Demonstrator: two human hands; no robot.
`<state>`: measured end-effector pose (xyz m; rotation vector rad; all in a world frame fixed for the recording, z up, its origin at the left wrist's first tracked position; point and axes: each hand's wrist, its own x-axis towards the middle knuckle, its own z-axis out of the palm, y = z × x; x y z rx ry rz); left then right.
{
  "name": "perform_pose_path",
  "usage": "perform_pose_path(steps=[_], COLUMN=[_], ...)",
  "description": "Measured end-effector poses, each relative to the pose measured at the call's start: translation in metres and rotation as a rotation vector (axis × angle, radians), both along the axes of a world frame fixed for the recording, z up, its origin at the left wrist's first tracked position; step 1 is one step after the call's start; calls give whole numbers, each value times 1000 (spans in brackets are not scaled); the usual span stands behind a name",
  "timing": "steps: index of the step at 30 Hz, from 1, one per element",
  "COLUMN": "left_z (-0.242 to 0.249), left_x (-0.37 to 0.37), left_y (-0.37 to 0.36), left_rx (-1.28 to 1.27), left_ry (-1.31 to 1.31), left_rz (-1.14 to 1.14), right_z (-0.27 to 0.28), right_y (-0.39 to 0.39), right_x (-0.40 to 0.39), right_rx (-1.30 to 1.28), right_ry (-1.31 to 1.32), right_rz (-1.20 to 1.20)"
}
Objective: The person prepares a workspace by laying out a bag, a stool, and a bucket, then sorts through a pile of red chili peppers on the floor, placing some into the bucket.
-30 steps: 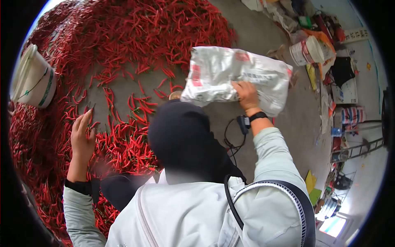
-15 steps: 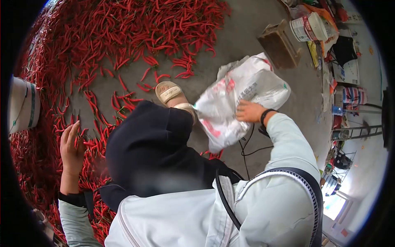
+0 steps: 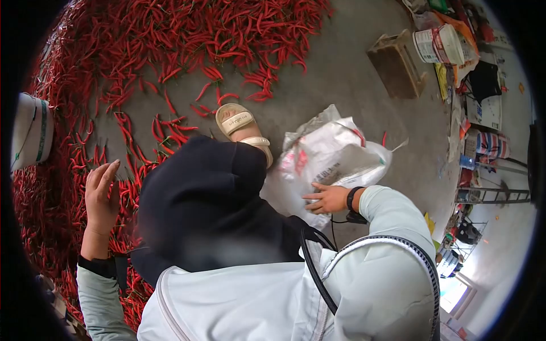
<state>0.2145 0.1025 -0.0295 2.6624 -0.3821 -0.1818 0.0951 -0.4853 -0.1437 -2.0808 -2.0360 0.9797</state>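
A crumpled white plastic woven bag (image 3: 347, 150) with red and dark printing lies on the floor right of my sandalled foot. My right hand (image 3: 327, 199) rests on its near side, fingers spread and pressing against the plastic. On the other side, my left hand (image 3: 102, 196) is raised above red chili peppers (image 3: 128, 193), its fingers stretched out and holding nothing. A single chili (image 3: 384, 138) lies on the concrete just beyond the bag's right side.
A large heap of red chilies (image 3: 187, 34) spreads across the far floor and down the left. At left stands a white bucket (image 3: 35, 133). A wooden stool (image 3: 397, 63), a printed white bucket (image 3: 438, 44) and assorted clutter line the right. A black cable runs beside the bag.
My right hand has moved left and downward, its fingers now spread. The bag has sunk and shifted nearer to me, and a chili now shows to its right. My left hand stays raised.
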Motion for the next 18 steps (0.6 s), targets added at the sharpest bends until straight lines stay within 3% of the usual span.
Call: perform_pose_path(steps=[1,5,9,11,14,17,18], left_z=[-1,-4,-11,-12,-11,-11,-11], left_x=[0,3,12,15,21,27,29], left_y=[-2,-15,-24,-29,-37,-36,-35], left_rx=[-3,49,27,39,48,38,37], left_ry=[2,-18,-44,-47,-52,-84,-97], left_rz=[-4,-86,-133,-146,-159,-153,-151], right_z=[4,18,-16,-56,-67,-38,-21], right_y=[13,30,15,0,5,12,20], right_x=[3,25,59,69,70,77,71], right_rx=[126,157,-62,-203,-332,-403,-434], right_ry=[-60,-7,-125,-401,-350,-212,-88], right_rz=[-41,-66,23,-127,-297,-423,-592])
